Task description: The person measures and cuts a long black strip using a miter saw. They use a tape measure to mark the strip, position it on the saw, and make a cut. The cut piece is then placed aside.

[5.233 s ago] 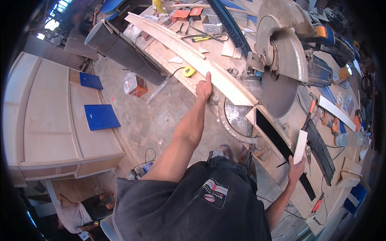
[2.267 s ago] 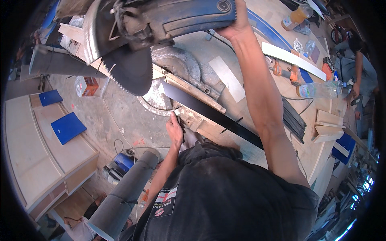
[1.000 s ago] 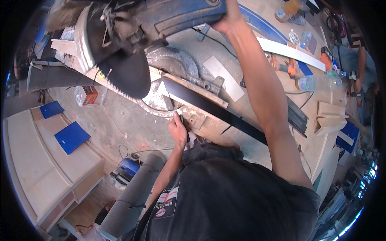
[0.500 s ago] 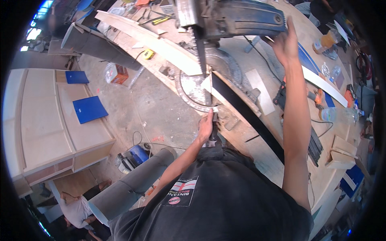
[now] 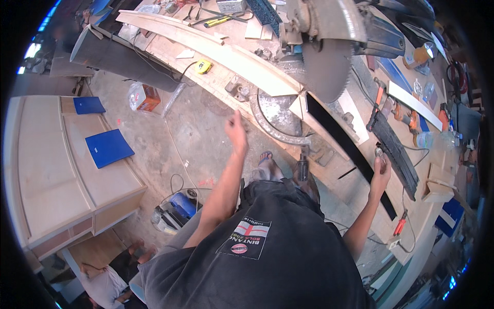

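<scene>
Off the saw [image 5: 328, 69] since the earlier frame, the left hand [image 5: 236, 134] hangs near the worktop [image 5: 423, 213], too blurred to tell if spread; the right hand [image 5: 381, 173], off it too, partly hides a black strip [image 5: 342, 136] lying there and a small metal tool [image 5: 379, 151], its grip unclear.

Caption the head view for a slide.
Saw and black strip on the bench, right hand beside the strip, left hand in mid-air.
</scene>
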`<state>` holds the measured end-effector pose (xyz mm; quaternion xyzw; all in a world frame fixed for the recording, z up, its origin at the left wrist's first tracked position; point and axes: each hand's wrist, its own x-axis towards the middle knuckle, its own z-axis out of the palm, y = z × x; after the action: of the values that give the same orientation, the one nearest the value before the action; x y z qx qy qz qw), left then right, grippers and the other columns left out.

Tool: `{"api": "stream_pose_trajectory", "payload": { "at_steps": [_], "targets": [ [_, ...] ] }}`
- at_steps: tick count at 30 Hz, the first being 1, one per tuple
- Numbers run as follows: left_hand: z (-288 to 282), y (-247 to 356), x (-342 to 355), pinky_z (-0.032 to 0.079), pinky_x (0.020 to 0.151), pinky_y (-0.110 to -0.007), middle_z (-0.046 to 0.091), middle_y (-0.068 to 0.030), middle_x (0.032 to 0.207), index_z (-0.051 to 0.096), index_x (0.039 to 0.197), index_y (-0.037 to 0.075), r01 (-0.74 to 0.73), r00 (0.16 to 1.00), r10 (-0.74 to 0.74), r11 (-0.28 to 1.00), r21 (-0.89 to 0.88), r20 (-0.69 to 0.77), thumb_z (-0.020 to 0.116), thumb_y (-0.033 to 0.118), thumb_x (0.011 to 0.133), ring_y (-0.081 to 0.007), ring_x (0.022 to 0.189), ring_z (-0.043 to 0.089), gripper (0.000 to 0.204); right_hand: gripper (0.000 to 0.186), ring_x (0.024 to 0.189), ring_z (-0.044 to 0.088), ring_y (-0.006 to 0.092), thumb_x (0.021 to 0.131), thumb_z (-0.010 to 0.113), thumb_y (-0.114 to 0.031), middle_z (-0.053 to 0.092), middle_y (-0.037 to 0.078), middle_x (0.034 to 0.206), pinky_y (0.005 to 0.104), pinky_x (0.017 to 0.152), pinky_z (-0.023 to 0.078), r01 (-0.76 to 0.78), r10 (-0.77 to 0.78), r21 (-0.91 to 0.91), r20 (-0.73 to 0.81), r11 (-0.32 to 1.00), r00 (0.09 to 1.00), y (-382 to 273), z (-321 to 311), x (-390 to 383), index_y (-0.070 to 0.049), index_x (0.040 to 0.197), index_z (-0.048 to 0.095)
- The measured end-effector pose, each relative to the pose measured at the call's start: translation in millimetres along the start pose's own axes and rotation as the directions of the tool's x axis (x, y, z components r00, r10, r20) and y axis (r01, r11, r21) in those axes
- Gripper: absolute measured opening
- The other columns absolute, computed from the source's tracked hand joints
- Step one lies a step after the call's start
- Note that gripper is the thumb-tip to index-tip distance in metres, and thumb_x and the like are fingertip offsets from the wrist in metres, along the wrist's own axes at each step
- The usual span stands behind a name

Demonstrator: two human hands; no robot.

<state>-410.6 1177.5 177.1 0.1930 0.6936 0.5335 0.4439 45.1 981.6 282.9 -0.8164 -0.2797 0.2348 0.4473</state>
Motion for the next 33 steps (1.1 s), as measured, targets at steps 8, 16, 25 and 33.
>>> {"api": "stream_pose_trajectory", "payload": {
  "at_steps": [8,16,25,33],
  "targets": [
    [6,61,143,0.053,0.093,-0.036,0.077,-0.0168,0.107,0.075,0.119,-0.009,-0.121,0.947,0.014,0.941,0.315,0.321,0.079,0.044,0.099,-0.0229,0.100,0.069,0.057,0.078,0.142,0.055,0.0389,0.097,0.081,-0.044,0.058,0.028,0.152,0.0476,0.120,0.041,0.138,-0.170,-0.386,-0.050,0.912,0.984,17,6,-74,0.002,0.154,0.055],
    [6,67,145,0.054,0.093,-0.036,0.079,-0.0164,0.107,0.077,0.117,-0.008,-0.175,0.920,0.043,0.935,0.310,0.389,0.081,0.042,0.098,-0.0221,0.101,0.070,0.054,0.079,0.138,0.058,0.0383,0.096,0.082,-0.044,0.060,0.028,0.148,0.0468,0.117,0.043,0.132,-0.194,-0.406,-0.116,0.904,0.974,17,13,-88,0.005,0.151,0.057],
    [7,72,140,0.054,0.091,-0.037,0.078,-0.0176,0.106,0.077,0.116,-0.010,-0.178,0.933,0.029,0.904,0.388,0.359,0.078,0.042,0.100,-0.0242,0.100,0.071,0.054,0.080,0.141,0.056,0.0407,0.092,0.086,-0.041,0.059,0.028,0.150,0.0484,0.119,0.043,0.147,-0.240,-0.491,-0.133,0.859,0.961,15,-10,-80,0.003,0.153,0.056],
    [-11,35,104,0.050,0.103,-0.042,0.070,-0.0226,0.123,0.066,0.128,-0.010,-0.330,0.935,0.268,0.897,0.294,0.231,0.075,0.042,0.102,-0.0292,0.115,0.065,0.059,0.084,0.134,0.059,0.0445,0.075,0.097,-0.027,0.064,0.025,0.141,0.0541,0.114,0.046,0.105,-0.128,-0.803,0.037,0.587,0.991,49,-65,-48,-0.008,0.148,0.061]
  ]
}}
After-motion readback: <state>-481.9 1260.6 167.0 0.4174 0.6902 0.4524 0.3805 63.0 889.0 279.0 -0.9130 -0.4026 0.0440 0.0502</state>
